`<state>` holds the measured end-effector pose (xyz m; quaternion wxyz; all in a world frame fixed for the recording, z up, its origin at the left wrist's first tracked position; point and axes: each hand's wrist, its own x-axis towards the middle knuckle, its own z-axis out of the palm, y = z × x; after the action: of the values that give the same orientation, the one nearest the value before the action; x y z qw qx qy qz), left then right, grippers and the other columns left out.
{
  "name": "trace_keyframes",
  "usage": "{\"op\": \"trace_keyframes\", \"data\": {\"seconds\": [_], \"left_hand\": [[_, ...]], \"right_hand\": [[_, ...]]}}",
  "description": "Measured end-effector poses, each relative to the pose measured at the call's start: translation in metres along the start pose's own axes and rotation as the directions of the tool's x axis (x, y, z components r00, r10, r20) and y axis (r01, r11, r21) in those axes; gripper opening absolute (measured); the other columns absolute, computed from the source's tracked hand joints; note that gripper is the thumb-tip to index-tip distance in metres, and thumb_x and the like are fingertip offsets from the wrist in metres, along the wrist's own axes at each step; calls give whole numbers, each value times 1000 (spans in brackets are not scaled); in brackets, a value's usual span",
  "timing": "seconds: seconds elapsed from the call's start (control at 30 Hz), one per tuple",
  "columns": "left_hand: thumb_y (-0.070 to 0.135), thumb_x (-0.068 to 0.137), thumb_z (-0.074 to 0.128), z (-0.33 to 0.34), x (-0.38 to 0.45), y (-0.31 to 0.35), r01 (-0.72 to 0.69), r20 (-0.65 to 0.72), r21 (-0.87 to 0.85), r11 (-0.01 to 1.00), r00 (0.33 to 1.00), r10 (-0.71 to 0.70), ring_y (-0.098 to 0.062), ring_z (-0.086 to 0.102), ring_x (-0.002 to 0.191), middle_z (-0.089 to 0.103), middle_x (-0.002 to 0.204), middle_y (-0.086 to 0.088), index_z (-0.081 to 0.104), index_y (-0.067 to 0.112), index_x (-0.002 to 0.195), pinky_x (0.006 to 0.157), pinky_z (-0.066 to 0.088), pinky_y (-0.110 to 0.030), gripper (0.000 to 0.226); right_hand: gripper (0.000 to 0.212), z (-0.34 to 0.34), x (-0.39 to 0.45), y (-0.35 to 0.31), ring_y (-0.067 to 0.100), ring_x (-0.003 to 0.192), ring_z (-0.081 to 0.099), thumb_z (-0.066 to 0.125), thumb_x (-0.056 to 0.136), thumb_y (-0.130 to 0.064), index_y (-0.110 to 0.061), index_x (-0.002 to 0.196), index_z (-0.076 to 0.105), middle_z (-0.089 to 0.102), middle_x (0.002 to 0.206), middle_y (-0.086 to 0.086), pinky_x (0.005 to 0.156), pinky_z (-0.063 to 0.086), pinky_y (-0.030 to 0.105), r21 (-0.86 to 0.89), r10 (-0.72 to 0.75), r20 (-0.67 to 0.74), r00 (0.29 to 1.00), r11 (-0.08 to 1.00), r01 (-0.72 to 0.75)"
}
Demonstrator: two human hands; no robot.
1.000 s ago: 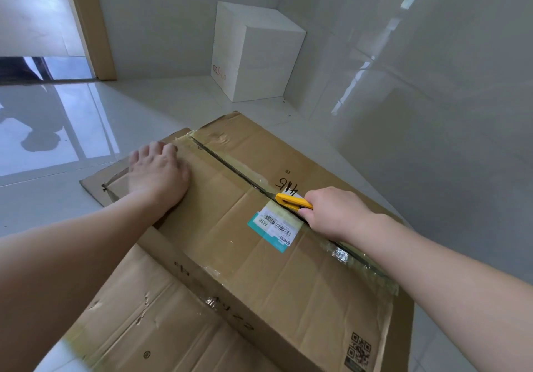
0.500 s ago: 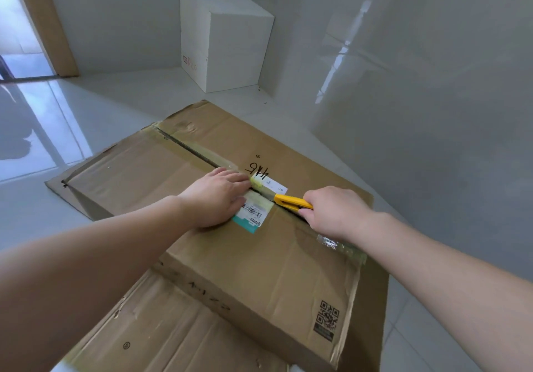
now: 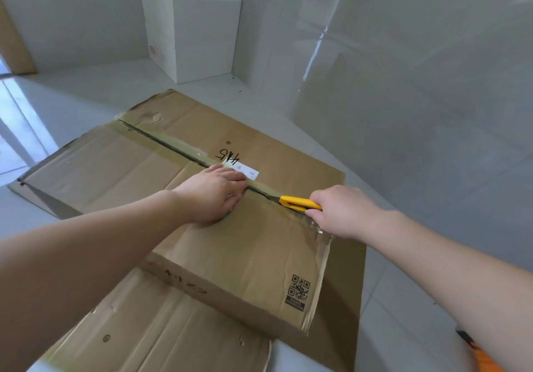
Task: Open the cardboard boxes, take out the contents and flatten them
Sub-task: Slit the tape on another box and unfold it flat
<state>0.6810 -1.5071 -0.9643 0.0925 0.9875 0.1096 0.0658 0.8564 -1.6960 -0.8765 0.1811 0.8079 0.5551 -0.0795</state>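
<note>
A large brown cardboard box lies low on the floor, its taped centre seam running from far left to near right. My right hand grips a yellow utility knife whose blade sits in the seam. My left hand presses flat on the near flap just left of the blade, covering most of a shipping label. The tape behind the knife looks cut and crumpled at the box's right edge.
Flattened cardboard lies under and in front of the box. A white cube-shaped box stands in the far corner. Glossy tiled walls close in on the right, and a wooden door frame is at far left.
My left hand moved from the far left of the flap to beside the knife, onto the label. The knife stays in the seam; the view shifted left.
</note>
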Motion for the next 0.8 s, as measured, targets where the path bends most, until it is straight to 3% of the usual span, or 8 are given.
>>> {"op": "trace_keyframes", "data": {"seconds": [0.3,0.5,0.63,0.8], "left_hand": [[48,83,10,1,10,21,-23,59,23,999,998,22,-23,50,122,54,134,1,59,17,126,107,33,-33,72],[41,87,25,7,14,29,-68,33,38,997,997,67,-26,61,102,64,114,-4,68,13,109,96,44,-35,56],[40,86,20,6,17,37,7,38,3,1000,999,-7,-20,50,109,56,118,2,64,20,115,97,37,-30,56],[24,91,37,5,25,41,103,85,12,995,991,-104,-17,44,117,50,125,4,59,21,120,100,32,-28,37]], "right_hand": [[25,12,-25,26,25,74,50,42,97,-44,-23,84,48,40,67,-7,63,37,31,2,20,-16,1000,1000,-20],[24,19,-35,35,25,75,50,41,97,-44,-24,85,47,39,67,-7,63,34,31,-3,23,-26,999,1000,-23],[23,18,-35,31,25,74,48,40,98,-42,-24,85,45,38,67,-6,64,34,31,-17,18,-35,999,1000,-18],[21,12,-28,17,27,79,51,38,100,-38,-22,89,45,51,83,2,64,34,31,-78,-14,-74,997,997,8]]}}
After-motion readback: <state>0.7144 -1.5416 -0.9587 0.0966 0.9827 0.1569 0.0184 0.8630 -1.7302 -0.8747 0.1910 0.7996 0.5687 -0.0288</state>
